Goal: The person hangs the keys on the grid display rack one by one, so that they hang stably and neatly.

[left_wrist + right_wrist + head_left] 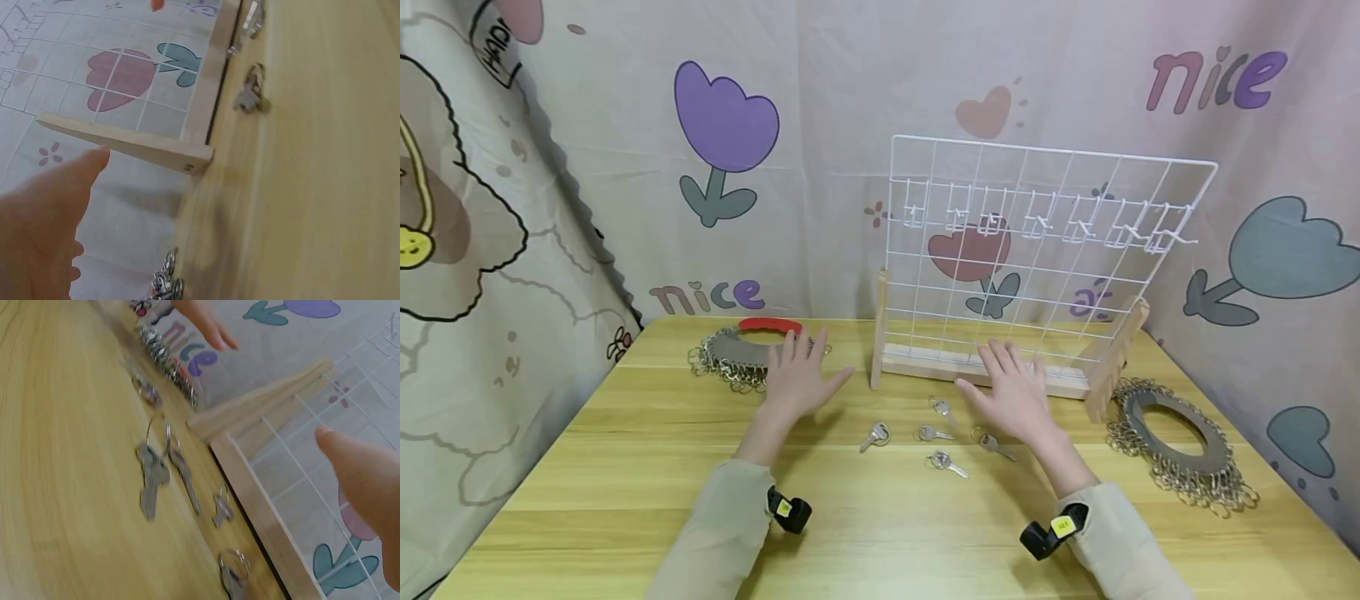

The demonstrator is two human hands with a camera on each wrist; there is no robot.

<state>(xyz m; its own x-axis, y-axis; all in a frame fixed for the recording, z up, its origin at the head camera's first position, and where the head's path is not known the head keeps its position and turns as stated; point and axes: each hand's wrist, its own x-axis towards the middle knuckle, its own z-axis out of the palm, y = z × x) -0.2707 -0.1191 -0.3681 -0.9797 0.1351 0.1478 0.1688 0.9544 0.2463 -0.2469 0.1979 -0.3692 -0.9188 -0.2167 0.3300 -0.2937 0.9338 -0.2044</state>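
Note:
My left hand point(797, 379) is spread over the table, its fingers overlapping a ring of keyrings with a red grip point(771, 324) in the head view. My right hand point(1015, 396), fingers straight and apart, hovers before the wooden base bar point(925, 360) of a white wire grid rack point(985, 275). Neither hand holds anything. Between them several small keys on rings lie scattered: one key point(876, 437) at left, another point(943, 408) near the rack, one point(948, 464) closest to me, and one point(996, 445) beside the right wrist. The right wrist view shows keys point(150, 478) near the base.
White hooks point(1037, 225) line the rack's upper grid. To the right, a grey oval ring hung with many keyrings point(1180, 458) lies on the wooden table point(865, 533). The rack's wooden side feet point(1112, 367) stand on the table, and a printed cloth point(820, 108) hangs behind.

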